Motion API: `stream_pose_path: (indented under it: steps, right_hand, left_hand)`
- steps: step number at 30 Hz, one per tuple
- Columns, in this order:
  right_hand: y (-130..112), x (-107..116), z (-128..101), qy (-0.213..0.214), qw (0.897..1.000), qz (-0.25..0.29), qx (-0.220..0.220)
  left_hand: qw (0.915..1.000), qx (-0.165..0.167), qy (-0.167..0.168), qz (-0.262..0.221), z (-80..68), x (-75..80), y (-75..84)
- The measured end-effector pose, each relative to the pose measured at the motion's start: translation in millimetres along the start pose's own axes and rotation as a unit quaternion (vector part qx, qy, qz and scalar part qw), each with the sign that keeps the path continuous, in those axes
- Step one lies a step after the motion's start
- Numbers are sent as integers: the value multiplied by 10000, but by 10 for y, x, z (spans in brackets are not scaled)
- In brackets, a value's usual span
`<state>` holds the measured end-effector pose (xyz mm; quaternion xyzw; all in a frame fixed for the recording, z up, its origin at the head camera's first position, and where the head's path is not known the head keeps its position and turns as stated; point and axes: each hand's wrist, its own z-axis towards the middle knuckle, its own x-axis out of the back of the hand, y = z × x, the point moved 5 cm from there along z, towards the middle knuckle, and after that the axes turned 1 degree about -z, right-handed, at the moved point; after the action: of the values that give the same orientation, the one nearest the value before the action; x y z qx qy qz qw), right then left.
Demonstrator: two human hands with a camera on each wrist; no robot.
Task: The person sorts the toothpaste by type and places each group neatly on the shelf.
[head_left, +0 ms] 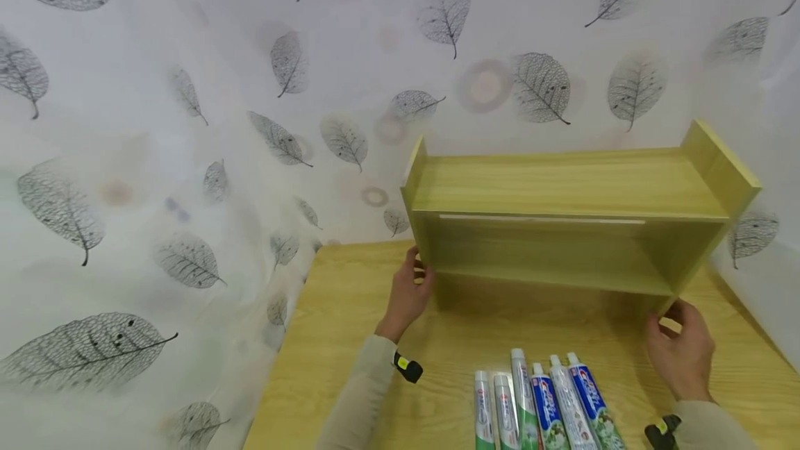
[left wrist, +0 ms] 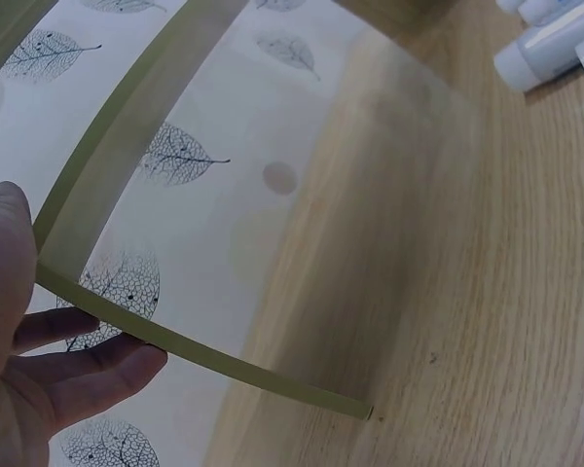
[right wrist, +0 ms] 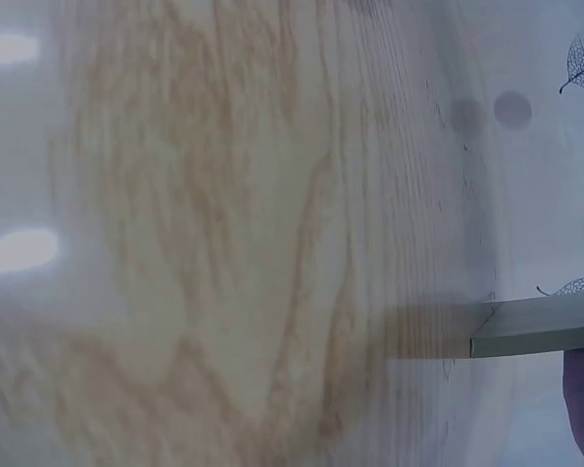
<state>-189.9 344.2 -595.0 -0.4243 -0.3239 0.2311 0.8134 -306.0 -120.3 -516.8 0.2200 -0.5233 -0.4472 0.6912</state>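
Note:
A pale wooden two-tier shelf [head_left: 569, 186] stands at the back of the table, its upper board flanked by raised side panels. At its left side panel my left hand [head_left: 407, 297] grips the lower part of the edge. The left wrist view shows that hand [left wrist: 68, 384] with thumb and fingers about the panel edge [left wrist: 204, 355]. My right hand [head_left: 681, 349] holds the bottom front corner of the right side panel, thumb toward the front. In the right wrist view only a finger [right wrist: 582, 399] shows, against the panel's end [right wrist: 535, 336]; the rest is out of frame.
Several toothpaste tubes [head_left: 550, 408] lie in a row on the wooden table [head_left: 350, 311], between my forearms and in front of the shelf. Leaf-patterned white wall covering [head_left: 350, 40] rises behind the table and along its left and right sides.

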Motion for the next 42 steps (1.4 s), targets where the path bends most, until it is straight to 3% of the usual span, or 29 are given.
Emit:
stream_pose_path:
  steps: [6,28,42]
  right_hand:
    - [-27,-11,18,-114,9998,39,139]
    - [-74,-150,76,-576,9983,-29,57]
    - [-137,-246,107,-1200,9923,-277,160]
  left_hand:
    - [10000,58,-58,23,-9,19,-18]
    - [9996,-52,236,172,-183,172,0]
    - [9988,419,257,52,-325,286,-32]
